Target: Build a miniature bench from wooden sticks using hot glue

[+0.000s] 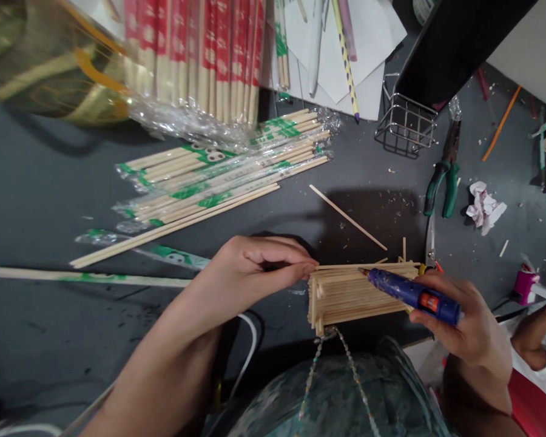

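A box-like frame of stacked wooden chopsticks lies at the table's near edge. My left hand pinches the left end of a chopstick along the frame's far side. In my right hand is a blue glue gun, its fingers wrapped round the handle. The gun's nozzle points left and is close to that chopstick; whether it touches I cannot tell. My right hand hides the frame's right end.
Wrapped chopsticks and a pack of red-sleeved chopsticks lie to the left. Green-handled pliers, a wire basket and crumpled paper are at the right. Another person's hand shows at the right edge.
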Action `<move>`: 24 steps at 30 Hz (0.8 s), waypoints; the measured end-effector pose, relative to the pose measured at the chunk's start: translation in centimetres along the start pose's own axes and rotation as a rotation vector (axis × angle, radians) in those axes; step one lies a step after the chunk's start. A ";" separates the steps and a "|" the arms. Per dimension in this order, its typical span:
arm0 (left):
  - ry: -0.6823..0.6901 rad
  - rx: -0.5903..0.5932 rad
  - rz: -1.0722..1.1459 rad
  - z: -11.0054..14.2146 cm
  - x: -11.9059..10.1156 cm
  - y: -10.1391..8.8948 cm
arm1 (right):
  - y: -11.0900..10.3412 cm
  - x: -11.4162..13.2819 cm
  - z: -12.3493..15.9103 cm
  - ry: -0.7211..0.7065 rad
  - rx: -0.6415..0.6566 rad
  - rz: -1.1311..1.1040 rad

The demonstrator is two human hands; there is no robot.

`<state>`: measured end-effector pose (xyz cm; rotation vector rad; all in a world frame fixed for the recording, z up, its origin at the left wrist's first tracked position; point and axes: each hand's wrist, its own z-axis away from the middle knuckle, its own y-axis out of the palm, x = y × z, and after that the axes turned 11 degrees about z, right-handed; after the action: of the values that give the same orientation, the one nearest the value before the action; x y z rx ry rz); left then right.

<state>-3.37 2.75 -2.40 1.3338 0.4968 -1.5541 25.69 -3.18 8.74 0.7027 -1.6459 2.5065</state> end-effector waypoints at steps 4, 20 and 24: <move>0.002 0.003 -0.006 0.0 0.0 0.0 | -0.1 0.0 0.0 0.012 0.014 -0.012; -0.001 0.014 0.003 0.3 0.3 -0.2 | 0.0 -0.5 0.2 -0.006 0.016 0.040; 0.003 0.022 0.010 0.2 0.1 -0.1 | -0.1 -0.6 0.3 0.003 0.007 0.032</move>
<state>-3.57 2.60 -2.46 1.3532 0.4751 -1.5536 26.31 -3.24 8.69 0.6788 -1.6611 2.5353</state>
